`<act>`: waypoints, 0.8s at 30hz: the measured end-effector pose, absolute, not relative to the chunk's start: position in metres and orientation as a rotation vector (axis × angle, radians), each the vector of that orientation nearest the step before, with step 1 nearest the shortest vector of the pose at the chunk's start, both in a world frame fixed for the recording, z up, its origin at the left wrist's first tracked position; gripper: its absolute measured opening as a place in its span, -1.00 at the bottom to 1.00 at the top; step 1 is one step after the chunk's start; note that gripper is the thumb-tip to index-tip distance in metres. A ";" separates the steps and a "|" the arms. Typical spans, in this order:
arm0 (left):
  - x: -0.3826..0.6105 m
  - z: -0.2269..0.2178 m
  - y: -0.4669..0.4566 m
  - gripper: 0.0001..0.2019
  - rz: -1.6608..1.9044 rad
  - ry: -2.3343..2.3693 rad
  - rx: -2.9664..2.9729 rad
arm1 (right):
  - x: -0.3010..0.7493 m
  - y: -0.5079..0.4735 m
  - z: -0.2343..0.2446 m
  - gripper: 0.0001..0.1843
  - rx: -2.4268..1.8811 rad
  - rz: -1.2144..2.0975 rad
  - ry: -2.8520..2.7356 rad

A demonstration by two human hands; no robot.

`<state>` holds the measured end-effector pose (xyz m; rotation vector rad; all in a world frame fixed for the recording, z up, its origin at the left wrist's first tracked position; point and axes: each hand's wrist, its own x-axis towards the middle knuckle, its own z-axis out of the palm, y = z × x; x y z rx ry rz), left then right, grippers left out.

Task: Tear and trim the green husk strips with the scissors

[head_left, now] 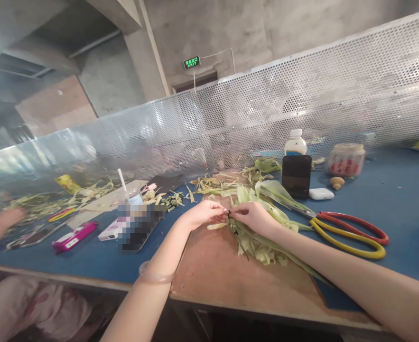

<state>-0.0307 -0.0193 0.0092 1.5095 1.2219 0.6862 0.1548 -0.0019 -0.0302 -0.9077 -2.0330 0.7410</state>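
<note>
My left hand [207, 213] and my right hand [254, 217] meet above a brown board, fingertips pinched together. Between them is a small dark twisted piece [229, 214], too small to name for certain. Under and beside my right hand lies a heap of pale green corn husks [266, 249], with dark bits along its left side. Large scissors [349, 232] with one red and one yellow handle rest to the right, their blades pointing at the husks. A translucent bangle circles my left forearm.
The brown board [209, 275] lies on a blue tabletop. Behind stand a black phone-like slab [296, 176], a white-capped bottle [296, 141], a jar [346, 160] and a white earphone case [321, 194]. Leftward are a cup with a straw [133, 194], a pink packet [74, 236] and another person's arm [3, 225].
</note>
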 end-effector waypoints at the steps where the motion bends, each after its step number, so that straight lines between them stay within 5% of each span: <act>1: -0.031 0.009 -0.019 -0.76 0.677 1.214 1.513 | 0.155 -0.002 -0.030 -0.78 -0.899 0.766 -2.017; 24: -0.030 0.006 -0.017 -0.69 0.831 1.192 1.735 | 0.159 -0.006 -0.022 -0.76 -0.755 0.621 -2.007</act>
